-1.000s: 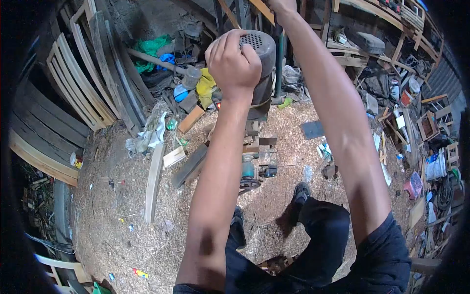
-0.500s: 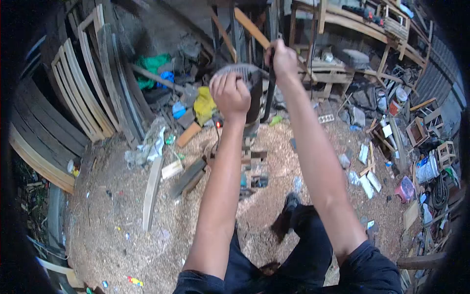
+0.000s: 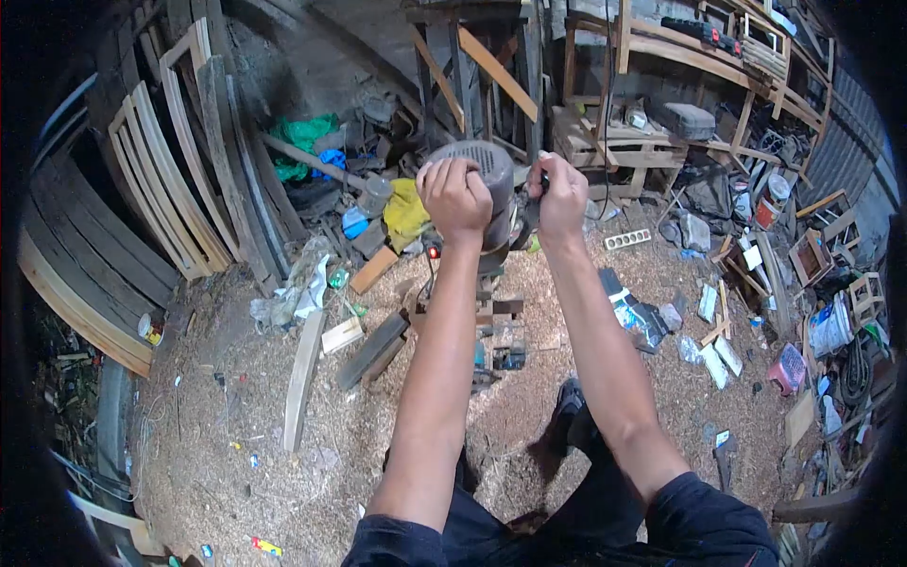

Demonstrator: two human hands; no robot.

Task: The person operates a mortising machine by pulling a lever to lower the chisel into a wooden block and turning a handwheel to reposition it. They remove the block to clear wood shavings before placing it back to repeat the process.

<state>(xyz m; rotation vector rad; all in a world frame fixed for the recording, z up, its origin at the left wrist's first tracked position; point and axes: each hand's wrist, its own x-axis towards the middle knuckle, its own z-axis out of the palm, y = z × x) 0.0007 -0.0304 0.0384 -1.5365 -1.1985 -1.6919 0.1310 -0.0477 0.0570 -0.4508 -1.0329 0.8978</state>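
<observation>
An upright machine with a grey, vented, round motor housing (image 3: 484,163) stands in front of me at the upper middle. My left hand (image 3: 455,200) is closed against the housing's left side, knuckles up; the palm side is hidden. To the right of the machine, my right hand (image 3: 562,192) is wrapped round a dark lever (image 3: 543,181), of which only a short end shows. Below the housing, the machine's lower part is partly covered by my left forearm. Small wood blocks and metal parts (image 3: 505,348) lie beneath it.
Curved boards (image 3: 156,180) lean at the left. Wood offcuts (image 3: 302,378) lie on the shaving-covered floor (image 3: 236,444). A yellow cloth (image 3: 404,215) is behind the machine. Wooden racks (image 3: 652,142) stand at the back right, with scrap, a pink basket (image 3: 787,369) and cables (image 3: 855,373) along the right.
My right hand has come down from above the machine to beside the housing, and the long dark bar under it no longer shows. My left hand stays at the housing. The view has shifted slightly.
</observation>
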